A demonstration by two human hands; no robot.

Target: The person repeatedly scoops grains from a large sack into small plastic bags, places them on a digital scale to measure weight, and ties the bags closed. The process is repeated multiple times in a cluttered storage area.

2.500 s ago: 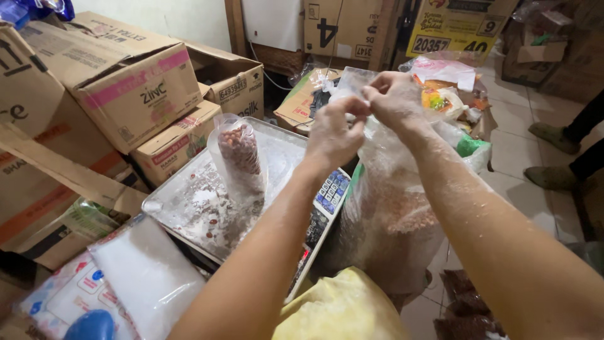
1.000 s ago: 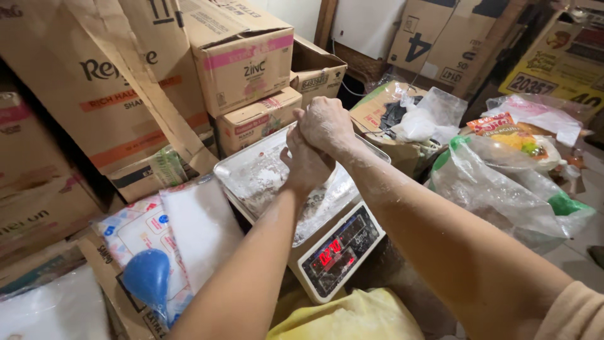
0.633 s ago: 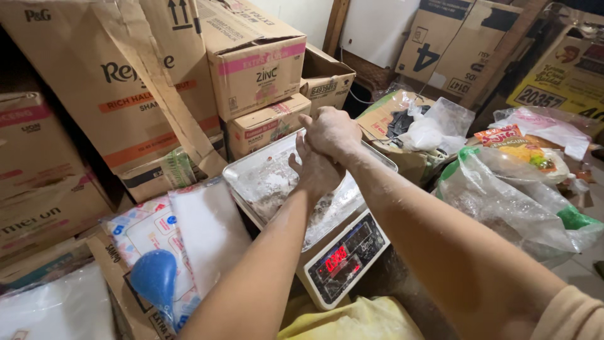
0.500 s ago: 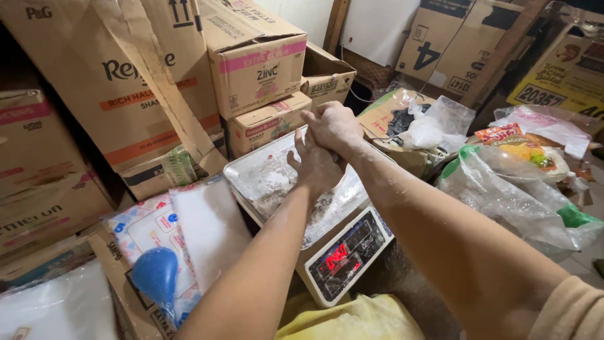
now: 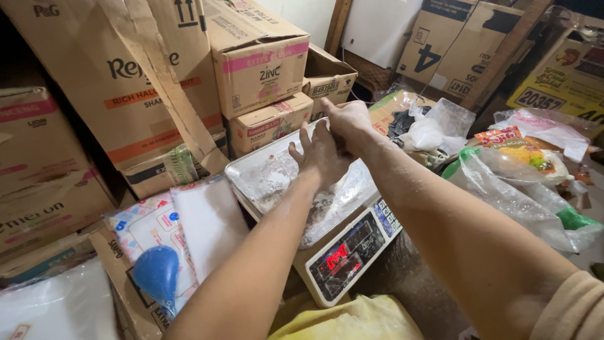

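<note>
My left hand (image 5: 318,154) and my right hand (image 5: 347,121) are pressed together above the metal tray (image 5: 261,179) of a digital scale (image 5: 352,249). Both pinch the top of a thin clear plastic bag (image 5: 343,201), which hangs from them and drapes over the tray's right half. The left fingers are partly spread against the right hand, whose fingers curl over them. White powdery residue dusts the tray. The scale's display glows red. What is inside the bag is not visible.
Stacked cardboard boxes (image 5: 258,63) wall in the left and back. A blue funnel (image 5: 156,274) lies on printed packets beside a white bag (image 5: 211,223). Clear plastic bags (image 5: 516,192) with goods crowd the right. A yellow cloth (image 5: 352,321) lies at the bottom.
My view has swung left, from the large bag on the right to the scale. Both hands came over the tray and stay joined there, shifting only slightly in the last second.
</note>
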